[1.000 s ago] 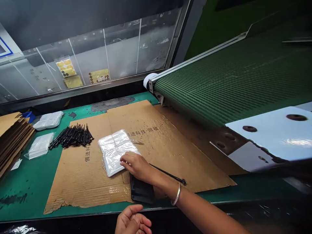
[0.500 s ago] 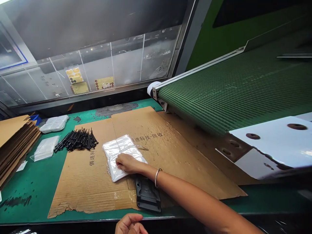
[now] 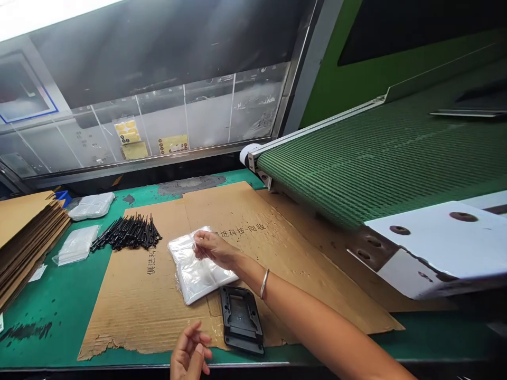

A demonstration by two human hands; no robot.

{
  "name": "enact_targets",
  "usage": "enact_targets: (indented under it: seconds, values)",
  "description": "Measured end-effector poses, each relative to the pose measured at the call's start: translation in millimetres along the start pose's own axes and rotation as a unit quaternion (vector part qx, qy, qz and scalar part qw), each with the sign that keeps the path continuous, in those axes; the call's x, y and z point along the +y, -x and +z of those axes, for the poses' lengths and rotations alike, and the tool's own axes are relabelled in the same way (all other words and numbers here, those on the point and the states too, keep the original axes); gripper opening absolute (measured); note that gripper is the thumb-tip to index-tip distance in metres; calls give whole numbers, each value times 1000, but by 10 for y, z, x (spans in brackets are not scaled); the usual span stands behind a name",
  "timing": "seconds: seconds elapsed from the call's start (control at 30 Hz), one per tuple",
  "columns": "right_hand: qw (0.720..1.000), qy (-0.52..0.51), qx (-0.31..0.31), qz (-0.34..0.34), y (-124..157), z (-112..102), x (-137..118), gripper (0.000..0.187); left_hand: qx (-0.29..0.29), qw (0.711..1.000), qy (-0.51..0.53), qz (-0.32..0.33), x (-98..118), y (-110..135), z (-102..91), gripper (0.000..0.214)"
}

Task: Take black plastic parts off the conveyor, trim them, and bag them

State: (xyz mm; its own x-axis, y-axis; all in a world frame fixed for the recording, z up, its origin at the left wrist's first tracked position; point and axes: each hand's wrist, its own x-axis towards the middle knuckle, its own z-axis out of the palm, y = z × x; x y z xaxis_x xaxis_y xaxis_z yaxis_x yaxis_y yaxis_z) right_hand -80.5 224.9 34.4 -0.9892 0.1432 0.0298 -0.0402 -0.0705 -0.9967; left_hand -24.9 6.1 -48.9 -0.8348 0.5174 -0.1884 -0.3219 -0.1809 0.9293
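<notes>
The clear bag (image 3: 200,279) on the cardboard (image 3: 130,322) (long axis pointing roughly toward the body) is pinched at its far edge by the right grip (image 3: 214,248), while the left grip (image 3: 190,352) is held open below it.

the brown cardboard sheet (image 3: 130,311) carries black chinese print twice. one line runs across it and reads "进科技-回收" (image 3: 240,229), its first character cut off at the edge of the clear plastic bag (image 3: 196,269). a second line runs sideways and shows "俱进科" (image 3: 151,261). yellow stickers (image 3: 173,144) behind the glass window (image 3: 209,113) bear print too small to read.
</notes>
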Motion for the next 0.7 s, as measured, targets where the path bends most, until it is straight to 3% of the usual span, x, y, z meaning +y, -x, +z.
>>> enact_targets:
  seconds: [0.1,0.13,0.2,0.27,0.33,0.4,0.53,0.7]
  values:
    - [996,-62,-57,20,247,265,-110,48,95,971,-99,196,244,-77,28,50]
    - [993,-78,-83,33,355,371,-125,49,93,957,-117,250,327,-105,29,60]
    - [983,-113,-131,59,574,568,-131,47,22,944,-138,300,464,-162,1,77]
    - [974,-154,-146,77,767,703,-108,45,-81,943,-176,271,541,-207,-55,78]
    - [972,-187,-111,89,918,758,-63,43,-151,941,-219,210,563,-226,-113,52]
    - [970,-210,-57,107,1037,747,-6,44,-162,941,-246,169,554,-215,-152,19]
    - [964,-220,-48,139,1243,634,82,53,-125,938,-280,162,558,-157,-184,26]
    - [968,-156,-92,172,1435,505,125,45,-159,913,-342,156,678,-130,-235,26]
